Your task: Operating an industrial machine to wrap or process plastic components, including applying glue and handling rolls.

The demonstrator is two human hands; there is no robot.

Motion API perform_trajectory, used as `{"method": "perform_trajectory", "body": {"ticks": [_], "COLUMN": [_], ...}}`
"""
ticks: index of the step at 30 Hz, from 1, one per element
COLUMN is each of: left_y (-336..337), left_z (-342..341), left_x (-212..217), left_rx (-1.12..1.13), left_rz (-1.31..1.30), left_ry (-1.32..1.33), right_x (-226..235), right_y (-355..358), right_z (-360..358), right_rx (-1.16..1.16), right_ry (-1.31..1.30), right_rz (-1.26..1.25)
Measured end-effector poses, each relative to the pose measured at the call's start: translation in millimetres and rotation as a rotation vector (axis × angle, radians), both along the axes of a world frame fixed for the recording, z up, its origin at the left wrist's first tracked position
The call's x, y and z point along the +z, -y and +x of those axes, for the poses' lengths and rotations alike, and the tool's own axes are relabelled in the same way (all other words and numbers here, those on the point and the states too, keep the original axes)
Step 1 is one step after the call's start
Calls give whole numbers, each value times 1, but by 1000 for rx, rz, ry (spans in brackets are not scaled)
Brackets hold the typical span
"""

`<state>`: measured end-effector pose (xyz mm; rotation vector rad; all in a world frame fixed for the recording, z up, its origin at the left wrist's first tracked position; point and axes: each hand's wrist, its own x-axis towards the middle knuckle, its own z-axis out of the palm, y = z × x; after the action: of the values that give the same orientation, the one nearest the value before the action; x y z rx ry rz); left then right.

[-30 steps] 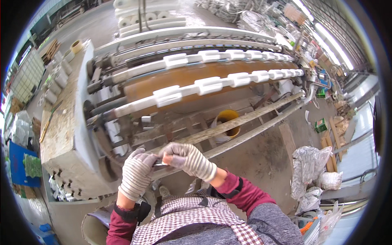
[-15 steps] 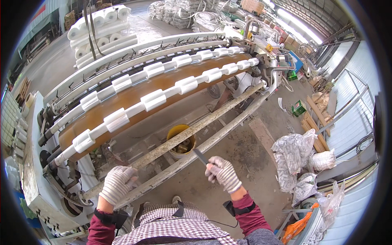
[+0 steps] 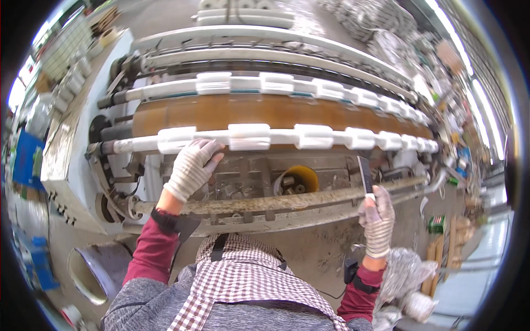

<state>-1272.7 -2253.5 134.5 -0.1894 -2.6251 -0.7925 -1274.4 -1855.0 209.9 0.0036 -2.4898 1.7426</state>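
Left hand (image 3: 194, 168) now up at the front shaft (image 3: 282, 137); knife (image 3: 365, 175) now nearly upright.
Left of centre, thumb parted from fingers beside white rolls (image 3: 249, 137); contact unclear. Right of centre, the right hand (image 3: 377, 223) grips the knife: dark, flat, narrow blade, tip upward.

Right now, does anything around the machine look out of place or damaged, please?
Yes, one small thing: a pale strip lies loose on the floor at the right, near the green box, perhaps dropped there. The white rolls on the front shaft show no clear damage, though some are blurred.
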Motion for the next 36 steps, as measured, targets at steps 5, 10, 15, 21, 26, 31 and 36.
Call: {"method": "perform_trajectory", "body": {"ticks": [5, 10, 15, 21, 26, 31, 36], "left_y": [59, 80, 74, 19, -7, 12, 82], "left_z": [-21, -28, -28, 32, 55, 41, 3], "left_x": [-16, -51, -61, -98, -121, -86, -24], "left_rx": [224, 360, 423, 303, 165, 264, 330], "left_rz": [-92, -200, -216, -21, 223, 438, 637], "left_ry": [-127, -200, -380, -179, -62, -114, -145], "right_x": [18, 35, 36, 35, 26, 31, 49], "right_y": [47, 98, 135, 165, 179, 185, 199], "right_z": [-49, -92, -121, -129, -142, -169, -212], "right_rx": [115, 274, 388, 481, 603, 680, 761], "right_ry": [-20, -64, -131, -75, -61, -288, -786], "right_rz": [140, 280, 336, 342, 385, 621, 842]}}
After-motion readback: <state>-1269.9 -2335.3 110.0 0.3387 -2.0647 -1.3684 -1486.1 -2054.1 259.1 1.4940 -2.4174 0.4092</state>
